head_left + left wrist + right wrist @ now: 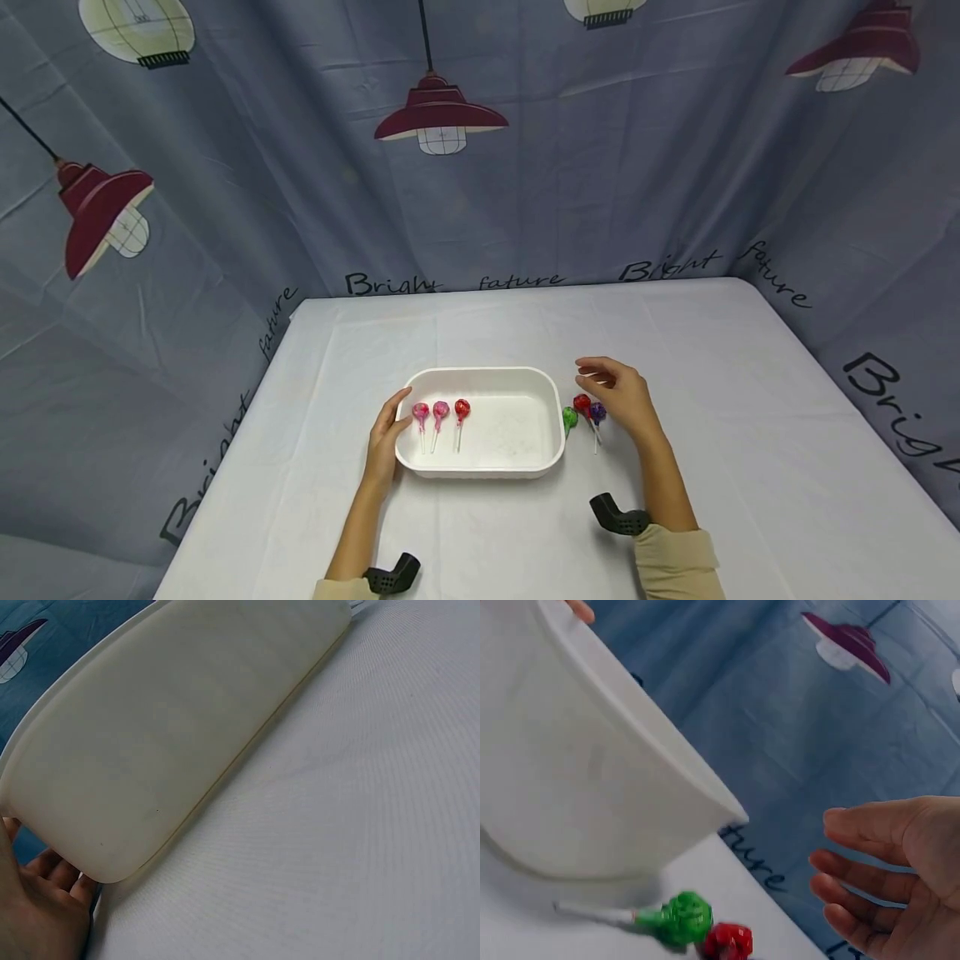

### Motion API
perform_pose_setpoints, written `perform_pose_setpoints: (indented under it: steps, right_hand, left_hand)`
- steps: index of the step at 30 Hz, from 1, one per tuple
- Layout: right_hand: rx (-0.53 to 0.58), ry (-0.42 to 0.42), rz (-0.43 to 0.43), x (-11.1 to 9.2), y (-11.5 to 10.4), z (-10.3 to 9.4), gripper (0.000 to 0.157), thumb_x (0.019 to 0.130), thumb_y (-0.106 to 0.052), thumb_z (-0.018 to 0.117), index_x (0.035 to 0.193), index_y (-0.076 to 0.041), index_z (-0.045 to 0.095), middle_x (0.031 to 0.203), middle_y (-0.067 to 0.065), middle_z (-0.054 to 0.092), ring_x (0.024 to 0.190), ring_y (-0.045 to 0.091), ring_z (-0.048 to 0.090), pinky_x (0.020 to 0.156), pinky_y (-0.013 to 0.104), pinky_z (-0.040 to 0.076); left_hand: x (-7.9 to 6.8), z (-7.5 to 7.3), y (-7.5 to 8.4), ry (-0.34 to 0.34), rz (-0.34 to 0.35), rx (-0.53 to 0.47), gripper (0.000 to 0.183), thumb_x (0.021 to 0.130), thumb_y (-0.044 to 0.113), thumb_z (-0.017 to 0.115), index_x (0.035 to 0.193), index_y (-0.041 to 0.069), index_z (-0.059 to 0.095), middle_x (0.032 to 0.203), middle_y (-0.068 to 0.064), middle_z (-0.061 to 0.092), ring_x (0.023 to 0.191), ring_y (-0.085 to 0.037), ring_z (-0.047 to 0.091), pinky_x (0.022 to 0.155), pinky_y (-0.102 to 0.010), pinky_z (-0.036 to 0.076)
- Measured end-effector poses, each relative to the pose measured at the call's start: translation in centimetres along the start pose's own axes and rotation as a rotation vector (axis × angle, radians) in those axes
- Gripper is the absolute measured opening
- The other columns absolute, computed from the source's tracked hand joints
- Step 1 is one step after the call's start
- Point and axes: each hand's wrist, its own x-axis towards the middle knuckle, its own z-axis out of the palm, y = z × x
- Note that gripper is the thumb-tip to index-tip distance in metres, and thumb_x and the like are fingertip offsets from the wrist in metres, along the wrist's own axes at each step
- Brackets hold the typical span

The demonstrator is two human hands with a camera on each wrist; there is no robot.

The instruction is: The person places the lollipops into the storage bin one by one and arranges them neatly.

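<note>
A white plastic tray (pixel 510 425) stands on the table, with two pink lollipops (pixel 441 409) and a red one (pixel 462 408) lying side by side in its left part. My left hand (pixel 386 437) grips the tray's left end, thumb and fingertips at the rim. Against the tray's outer wall in the left wrist view, some of that hand's fingers (pixel 64 874) are partly hidden. Outside the right end lie a green lollipop (pixel 686 919), a red lollipop (pixel 582 404) and a purple lollipop (pixel 598 412). Above them hovers my right hand (pixel 618 396), fingers loosely bent, holding nothing.
A white cloth (pixel 750 433) covers the table. Behind it and at both sides hangs a grey-blue curtain (pixel 600 183) printed with lamps and lettering. Each wrist wears a black camera mount, the right one (pixel 618 515) close above the cloth.
</note>
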Motion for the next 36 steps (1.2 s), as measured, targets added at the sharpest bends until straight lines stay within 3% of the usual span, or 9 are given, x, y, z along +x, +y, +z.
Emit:
perform_pose_setpoints:
  steps: [5,13,17,28,36]
  right_hand:
    - [-0.032,-0.002,0.044,-0.5,1.6,-0.6,0.034,0.085,-0.019,0.066,0.115,-0.003,0.063,0.105,0.016,0.065,0.093,0.031,0.060,0.078,0.048,0.049]
    - [-0.103,-0.140,0.124,-0.9,2.9,-0.9,0.039,0.084,-0.017,0.067,0.118,0.001,0.059,0.111,0.021,0.061,0.100,0.036,0.058,0.084,0.050,0.045]
    - [-0.121,-0.163,0.153,-1.2,3.1,-0.8,0.041,0.082,-0.018,0.069,0.118,0.000,0.059,0.112,0.022,0.061,0.102,0.037,0.057,0.085,0.052,0.044]
    - [-0.137,-0.128,0.144,-1.6,4.4,-0.2,0.035,0.081,-0.008,0.068,0.113,0.002,0.061,0.102,0.020,0.064,0.094,0.032,0.059,0.082,0.047,0.046]
    - [-0.148,-0.093,0.124,-1.7,5.2,-0.2,0.031,0.080,-0.007,0.068,0.110,0.001,0.063,0.099,0.018,0.065,0.092,0.031,0.060,0.081,0.046,0.046]
  left_hand:
    - [0.1,0.0,-0.1,-0.002,0.005,0.003,0.044,0.093,0.001,0.043,0.136,0.008,0.043,0.149,-0.008,0.026,0.137,-0.011,0.016,0.108,-0.017,0.018]
    - [0.9,-0.7,-2.4,0.011,0.035,-0.034,0.043,0.093,0.004,0.046,0.135,0.013,0.046,0.146,0.000,0.032,0.135,-0.010,0.022,0.110,-0.027,0.017]
    - [1.0,-0.9,-2.2,0.002,0.003,-0.024,0.044,0.093,0.001,0.043,0.136,0.010,0.044,0.148,-0.004,0.027,0.136,-0.011,0.018,0.111,-0.029,0.014]
    - [0.9,-0.7,-2.4,0.016,0.046,-0.018,0.043,0.092,0.005,0.046,0.135,0.012,0.046,0.146,0.000,0.032,0.136,-0.011,0.020,0.111,-0.031,0.016]
    - [0.9,-0.8,-2.7,0.017,0.036,-0.017,0.043,0.092,0.006,0.047,0.134,0.014,0.047,0.146,0.001,0.032,0.136,-0.010,0.019,0.111,-0.030,0.015]
